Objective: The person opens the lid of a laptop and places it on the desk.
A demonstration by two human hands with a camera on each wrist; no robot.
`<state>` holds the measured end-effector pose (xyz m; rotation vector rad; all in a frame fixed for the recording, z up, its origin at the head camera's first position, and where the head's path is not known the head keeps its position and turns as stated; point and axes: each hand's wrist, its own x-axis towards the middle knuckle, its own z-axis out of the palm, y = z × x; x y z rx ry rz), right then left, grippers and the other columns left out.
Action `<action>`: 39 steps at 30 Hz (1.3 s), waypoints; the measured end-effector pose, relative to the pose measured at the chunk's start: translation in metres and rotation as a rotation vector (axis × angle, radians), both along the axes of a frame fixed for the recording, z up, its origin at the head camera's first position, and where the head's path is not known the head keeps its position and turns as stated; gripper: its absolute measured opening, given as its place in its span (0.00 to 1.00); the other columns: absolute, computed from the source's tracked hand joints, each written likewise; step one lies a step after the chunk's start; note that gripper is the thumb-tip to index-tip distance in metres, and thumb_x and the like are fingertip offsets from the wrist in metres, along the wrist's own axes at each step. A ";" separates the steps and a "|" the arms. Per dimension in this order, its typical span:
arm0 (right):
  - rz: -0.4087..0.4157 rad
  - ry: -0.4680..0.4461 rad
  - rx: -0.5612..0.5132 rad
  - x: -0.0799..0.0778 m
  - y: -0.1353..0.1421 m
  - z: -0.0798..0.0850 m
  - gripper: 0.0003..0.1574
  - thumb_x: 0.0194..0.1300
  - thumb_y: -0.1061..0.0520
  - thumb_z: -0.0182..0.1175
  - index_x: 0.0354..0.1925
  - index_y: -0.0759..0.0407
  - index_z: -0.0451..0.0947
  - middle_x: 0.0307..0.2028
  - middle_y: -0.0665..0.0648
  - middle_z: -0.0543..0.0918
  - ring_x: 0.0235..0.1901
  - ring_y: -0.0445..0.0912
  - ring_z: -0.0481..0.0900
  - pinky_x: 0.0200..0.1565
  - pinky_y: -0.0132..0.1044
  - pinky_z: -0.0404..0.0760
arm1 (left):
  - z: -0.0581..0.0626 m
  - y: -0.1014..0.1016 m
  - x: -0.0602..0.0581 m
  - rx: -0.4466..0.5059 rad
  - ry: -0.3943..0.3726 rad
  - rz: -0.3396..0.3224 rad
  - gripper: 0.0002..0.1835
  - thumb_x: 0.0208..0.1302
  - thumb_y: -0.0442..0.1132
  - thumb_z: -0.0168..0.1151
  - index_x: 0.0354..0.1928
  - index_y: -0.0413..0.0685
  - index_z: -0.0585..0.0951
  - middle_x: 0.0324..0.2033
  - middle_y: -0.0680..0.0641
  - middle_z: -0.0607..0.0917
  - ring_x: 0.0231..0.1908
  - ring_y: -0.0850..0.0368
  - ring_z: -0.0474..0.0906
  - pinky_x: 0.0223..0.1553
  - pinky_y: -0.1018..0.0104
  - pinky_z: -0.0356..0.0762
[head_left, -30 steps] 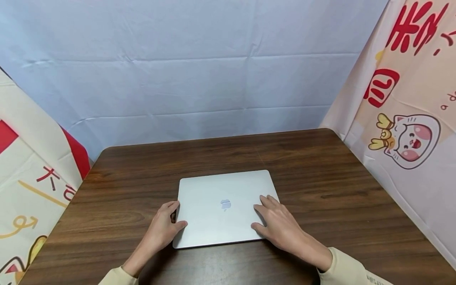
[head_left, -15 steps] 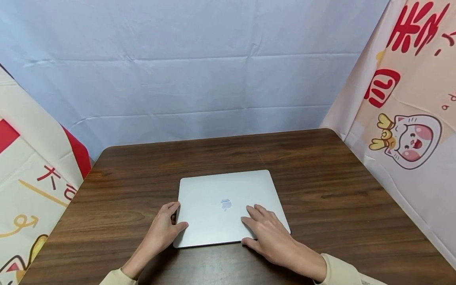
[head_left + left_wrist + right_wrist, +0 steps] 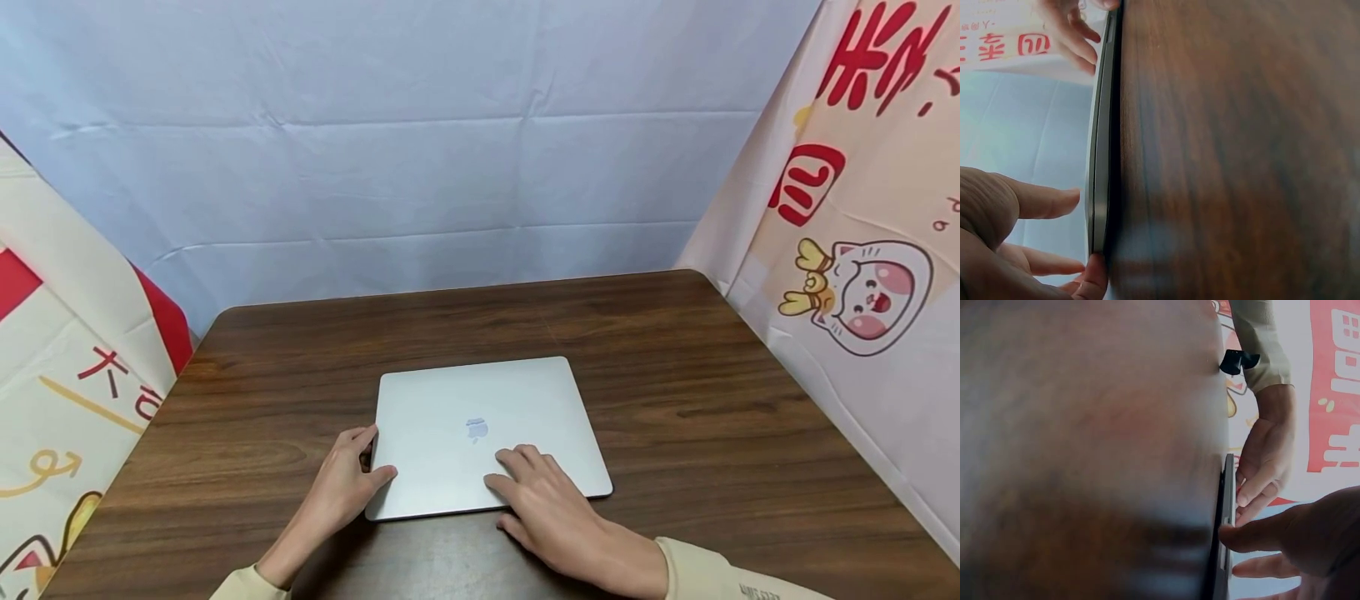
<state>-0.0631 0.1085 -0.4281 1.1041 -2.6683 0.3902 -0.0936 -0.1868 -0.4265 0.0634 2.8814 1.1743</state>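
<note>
A closed silver laptop [image 3: 435, 458] with an apple logo lies flat on the wooden table. At its left side my left hand [image 3: 347, 479] holds the edge, thumb over the lid and fingers along the side. The left wrist view shows those fingertips [image 3: 1094, 275] at the laptop's corner. My right hand [image 3: 551, 508] is over the front edge, its fingers loosely spread above the lid. Seen from the right wrist, the right thumb [image 3: 1241, 537] is right at the front edge, by a small notch in the rim.
The dark brown table [image 3: 675, 400] extends around the laptop on all sides. A pale blue cloth [image 3: 420, 167] hangs behind it. Printed cloths with red characters and cartoon figures hang on the right [image 3: 862, 208] and left [image 3: 82, 375].
My right hand has slid from the laptop's right side leftward and nearer along its front edge, uncovering the front right corner. The left hand and the laptop stay nearly where they were.
</note>
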 end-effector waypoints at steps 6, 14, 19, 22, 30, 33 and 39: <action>0.022 0.055 -0.018 -0.006 -0.002 -0.004 0.20 0.56 0.56 0.76 0.48 0.54 0.83 0.52 0.57 0.79 0.51 0.50 0.73 0.45 0.44 0.75 | 0.000 0.000 0.000 0.007 -0.005 0.005 0.38 0.59 0.31 0.74 0.68 0.21 0.70 0.60 0.28 0.73 0.45 0.48 0.79 0.46 0.54 0.78; 0.016 0.053 -0.012 -0.010 -0.005 -0.003 0.22 0.53 0.59 0.77 0.47 0.55 0.83 0.50 0.57 0.79 0.49 0.49 0.73 0.43 0.42 0.75 | 0.000 0.000 0.000 0.014 -0.020 0.007 0.38 0.59 0.31 0.74 0.68 0.22 0.70 0.61 0.28 0.73 0.46 0.46 0.78 0.46 0.54 0.78; 0.003 0.024 0.017 -0.011 -0.005 -0.004 0.20 0.57 0.56 0.76 0.48 0.56 0.83 0.51 0.56 0.79 0.50 0.49 0.73 0.44 0.43 0.75 | 0.000 -0.001 0.001 0.023 -0.036 0.005 0.38 0.59 0.31 0.74 0.68 0.21 0.69 0.61 0.28 0.72 0.47 0.45 0.78 0.46 0.54 0.79; 0.005 0.025 0.024 -0.011 -0.005 -0.003 0.18 0.58 0.56 0.75 0.46 0.56 0.84 0.50 0.56 0.80 0.49 0.49 0.73 0.44 0.42 0.74 | 0.000 -0.001 0.001 0.024 -0.042 0.003 0.38 0.60 0.31 0.74 0.69 0.22 0.69 0.61 0.28 0.72 0.48 0.45 0.77 0.46 0.53 0.78; 0.029 0.038 0.002 -0.011 -0.005 -0.002 0.16 0.57 0.56 0.76 0.43 0.56 0.85 0.48 0.56 0.81 0.47 0.48 0.74 0.41 0.41 0.73 | 0.001 -0.001 0.001 0.045 -0.064 0.003 0.38 0.61 0.31 0.73 0.70 0.23 0.68 0.62 0.28 0.71 0.46 0.46 0.78 0.44 0.55 0.79; 0.030 0.025 -0.003 -0.011 -0.004 -0.001 0.14 0.57 0.56 0.76 0.42 0.56 0.85 0.47 0.55 0.81 0.46 0.48 0.74 0.41 0.40 0.72 | 0.001 -0.002 0.001 0.049 -0.067 0.004 0.37 0.61 0.30 0.72 0.70 0.23 0.68 0.62 0.28 0.71 0.46 0.45 0.78 0.43 0.56 0.80; 0.045 0.009 -0.031 -0.011 -0.005 0.001 0.07 0.58 0.58 0.75 0.34 0.54 0.84 0.41 0.51 0.81 0.43 0.46 0.75 0.38 0.37 0.70 | -0.001 -0.002 0.002 0.046 -0.053 -0.004 0.37 0.62 0.29 0.72 0.70 0.22 0.68 0.61 0.28 0.72 0.45 0.45 0.79 0.44 0.55 0.80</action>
